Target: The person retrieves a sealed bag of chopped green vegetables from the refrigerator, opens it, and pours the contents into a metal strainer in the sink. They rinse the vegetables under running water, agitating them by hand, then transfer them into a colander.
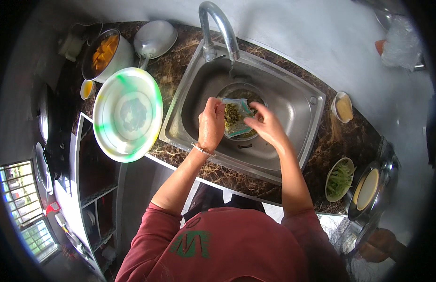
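Observation:
Over the stainless steel sink [295, 116], my left hand [211, 123] grips the upper left edge of a clear plastic bag [242, 130] with a green-blue strip. Chopped greenish-yellow food [232, 114] shows inside the bag or through it. On the bag's right side, my right hand [265, 123] holds the edge between thumb and fingers. Below the bag, a round bowl [235, 84] with dark green contents stands in the sink, mostly covered by the bag and hands. The curved metal faucet [221, 24] reaches over the sink's back, and a little water seems to hang at its spout.
Left of the sink are a white and green basin [133, 144], a pot [121, 60] of orange chunks, a small cup [93, 90] and an upturned metal pan [156, 38]. On the right stand a small bowl [336, 105], a bowl of sliced greens [339, 179] and metal pans [362, 208].

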The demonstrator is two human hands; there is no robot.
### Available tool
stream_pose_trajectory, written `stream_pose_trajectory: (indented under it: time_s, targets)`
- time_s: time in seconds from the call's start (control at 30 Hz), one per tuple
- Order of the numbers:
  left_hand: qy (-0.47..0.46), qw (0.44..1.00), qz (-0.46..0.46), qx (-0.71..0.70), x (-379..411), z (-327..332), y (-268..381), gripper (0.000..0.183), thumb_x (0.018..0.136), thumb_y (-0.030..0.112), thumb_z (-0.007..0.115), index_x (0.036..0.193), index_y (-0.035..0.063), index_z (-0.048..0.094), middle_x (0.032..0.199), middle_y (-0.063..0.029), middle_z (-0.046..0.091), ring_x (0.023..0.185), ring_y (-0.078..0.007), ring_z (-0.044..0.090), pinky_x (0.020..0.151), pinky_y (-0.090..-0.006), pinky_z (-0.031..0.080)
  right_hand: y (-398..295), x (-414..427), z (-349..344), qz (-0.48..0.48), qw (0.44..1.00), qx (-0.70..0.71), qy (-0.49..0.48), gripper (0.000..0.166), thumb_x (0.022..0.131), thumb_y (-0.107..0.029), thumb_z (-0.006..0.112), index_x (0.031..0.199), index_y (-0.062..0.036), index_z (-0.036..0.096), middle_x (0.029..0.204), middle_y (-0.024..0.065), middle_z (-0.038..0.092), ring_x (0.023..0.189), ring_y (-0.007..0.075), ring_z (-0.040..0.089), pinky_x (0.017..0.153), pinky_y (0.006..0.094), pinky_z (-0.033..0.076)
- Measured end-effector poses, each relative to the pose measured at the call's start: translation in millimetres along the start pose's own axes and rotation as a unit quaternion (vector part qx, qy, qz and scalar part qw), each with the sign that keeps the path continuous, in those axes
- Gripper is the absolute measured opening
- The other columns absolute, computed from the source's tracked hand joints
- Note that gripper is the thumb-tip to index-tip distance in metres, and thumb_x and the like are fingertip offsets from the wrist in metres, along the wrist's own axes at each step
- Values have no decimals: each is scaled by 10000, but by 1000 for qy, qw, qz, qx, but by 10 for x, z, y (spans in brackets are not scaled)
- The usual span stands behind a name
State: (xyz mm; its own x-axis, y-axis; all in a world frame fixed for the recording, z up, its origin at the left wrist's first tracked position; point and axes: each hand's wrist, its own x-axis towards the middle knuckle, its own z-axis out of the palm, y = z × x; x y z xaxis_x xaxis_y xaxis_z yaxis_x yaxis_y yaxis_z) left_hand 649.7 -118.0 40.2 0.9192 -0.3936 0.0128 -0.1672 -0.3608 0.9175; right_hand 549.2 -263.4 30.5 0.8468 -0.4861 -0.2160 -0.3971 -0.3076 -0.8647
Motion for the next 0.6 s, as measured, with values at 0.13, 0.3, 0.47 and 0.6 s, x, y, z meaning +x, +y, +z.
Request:
stream_pose_trajectory:
  time_s: [0.13,0.3,0.47,0.6]
  targets:
    - [-21,1000,-3,20,11,-46,116,81,876,98,505,876,21,481,706,-218,562,731,-422,560,567,-370,454,44,-58,-3,-77,989,-120,26,190,772,-115,666,856,24,569,653,112,519,612,216,527,570,340,415]
    - [-24,999,19,21,-64,52,42,100,870,103,521,878,4,507,688,-169,558,605,-218,563,585,-306,447,-656,-300,-185,-206,965,-85,139,117,745,-9,651,777,15,541,683,121,502,581,245,512,534,326,409]
    - [-57,998,21,3,-92,174,272,99,869,102,518,880,3,512,716,-193,573,665,-270,604,611,-325,457,-23,-362,124,-280,910,-296,77,179,739,25,591,917,18,597,1022,185,568,978,333,536,854,409,427]
    - [-96,992,82,20,-103,185,262,97,853,97,531,887,8,516,761,-215,576,764,-388,585,630,-354,462,-527,-541,-202,-307,931,-181,83,235,757,10,600,991,-9,604,1032,178,580,974,302,559,850,376,444]
